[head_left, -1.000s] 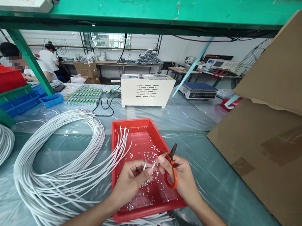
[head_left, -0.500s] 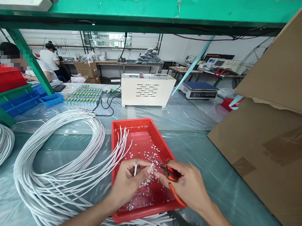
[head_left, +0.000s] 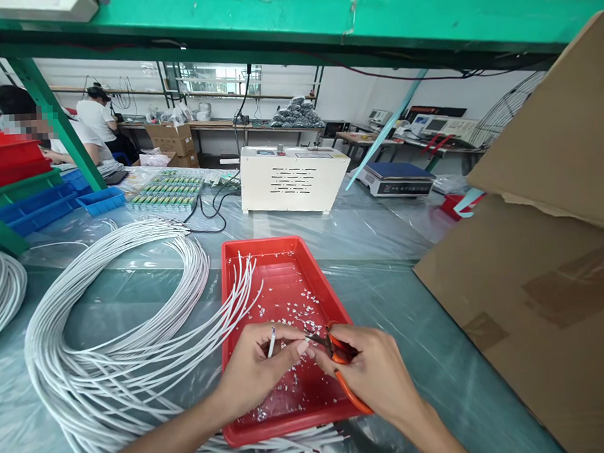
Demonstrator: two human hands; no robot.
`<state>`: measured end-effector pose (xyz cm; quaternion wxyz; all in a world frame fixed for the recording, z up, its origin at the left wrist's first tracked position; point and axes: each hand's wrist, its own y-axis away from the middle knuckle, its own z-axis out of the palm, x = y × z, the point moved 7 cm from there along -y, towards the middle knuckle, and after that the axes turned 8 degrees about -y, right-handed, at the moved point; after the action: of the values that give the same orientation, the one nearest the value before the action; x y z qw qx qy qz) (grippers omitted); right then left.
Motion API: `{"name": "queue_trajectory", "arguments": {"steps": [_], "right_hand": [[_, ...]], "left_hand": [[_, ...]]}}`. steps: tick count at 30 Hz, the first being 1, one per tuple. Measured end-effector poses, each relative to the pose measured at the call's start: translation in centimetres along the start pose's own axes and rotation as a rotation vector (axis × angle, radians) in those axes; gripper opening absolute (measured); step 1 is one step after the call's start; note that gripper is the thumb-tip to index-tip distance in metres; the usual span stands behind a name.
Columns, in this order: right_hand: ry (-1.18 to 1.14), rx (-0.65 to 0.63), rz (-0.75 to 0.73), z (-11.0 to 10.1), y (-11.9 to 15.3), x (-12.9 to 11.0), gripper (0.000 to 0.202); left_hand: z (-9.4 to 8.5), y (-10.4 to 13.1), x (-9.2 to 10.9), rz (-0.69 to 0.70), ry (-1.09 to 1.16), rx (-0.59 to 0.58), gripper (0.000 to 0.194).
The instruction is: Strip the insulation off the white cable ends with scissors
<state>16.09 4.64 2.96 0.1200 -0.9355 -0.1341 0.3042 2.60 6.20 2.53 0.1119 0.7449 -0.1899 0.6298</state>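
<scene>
Over a red tray [head_left: 329, 289], my left hand [head_left: 258, 365] pinches a white cable [head_left: 272, 343] between thumb and forefinger; one tip sticks up beside the forefinger. My right hand [head_left: 375, 367] is closed around orange-handled cutting pliers [head_left: 343, 351], their dark jaws at my left fingertips. The thumbs of both hands nearly meet there, and the cable end at the jaws is mostly hidden. Small silvery and white scraps lie scattered in the tray. A large coil of white cables [head_left: 51, 331] rests at the left, with several ends hanging over the tray's left rim.
A cream metal box [head_left: 292, 180] stands behind the tray, with a scale [head_left: 397, 179] to its right. A large cardboard box [head_left: 560, 295] borders the right side. Blue bins [head_left: 103, 200] and a second coil [head_left: 1, 283] are at left. Two people sit farther back.
The pliers' jaws have moved slightly left, onto the cable end at my left fingertips. My right hand has come a little closer to the left. The whole view has shifted slightly.
</scene>
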Motion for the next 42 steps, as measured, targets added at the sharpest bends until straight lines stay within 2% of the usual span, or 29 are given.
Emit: {"name": "queue_trajectory", "arguments": {"steps": [7, 13, 17, 23, 26, 28, 32, 35, 37, 40, 42], "right_hand": [[0.009, -0.020, -0.018, -0.1, -0.1, -0.4, 0.043], [-0.028, -0.037, 0.004, 0.2, 0.1, -0.2, 0.044], [-0.045, -0.057, 0.060, 0.7, 0.2, 0.0, 0.047], [-0.043, -0.078, 0.179, 1.1, 0.6, 0.0, 0.048], [-0.062, -0.100, 0.231, 1.4, 0.7, 0.1, 0.048], [-0.089, -0.119, 0.247, 1.6, 0.7, 0.2, 0.047], [-0.209, -0.194, 0.251, 1.9, 0.6, 0.2, 0.042], [-0.383, -0.239, 0.276, 1.9, 0.7, 0.0, 0.037], [-0.605, -0.210, 0.298, 1.9, 0.6, -0.3, 0.033], [-0.946, -0.062, 0.356, 1.6, 0.5, -0.3, 0.025], [-1.064, 0.022, 0.393, 1.8, 0.4, -0.2, 0.020]], "left_hand": [[-0.3, -0.1, -0.2, -0.046, -0.076, 0.024, 0.014], [-0.6, 0.2, 0.0, 0.010, -0.119, 0.103, 0.010], [-0.5, 0.8, 1.0, 0.152, -0.273, 0.145, 0.013], [0.4, 2.8, 2.2, 0.554, -0.829, 0.207, 0.020], [0.8, 3.3, 2.4, 0.661, -0.944, 0.237, 0.022], [0.5, 3.0, 2.4, 0.597, -0.872, 0.237, 0.019], [-0.7, 1.3, 1.2, 0.225, -0.518, 0.208, 0.014], [-1.2, 0.7, 0.4, 0.039, -0.295, 0.214, 0.013], [-1.2, 0.6, 0.1, -0.013, -0.208, 0.210, 0.013], [-1.1, 0.5, -0.2, -0.036, -0.149, 0.200, 0.013], [-1.1, 0.6, -0.3, -0.031, -0.132, 0.216, 0.013]]}}
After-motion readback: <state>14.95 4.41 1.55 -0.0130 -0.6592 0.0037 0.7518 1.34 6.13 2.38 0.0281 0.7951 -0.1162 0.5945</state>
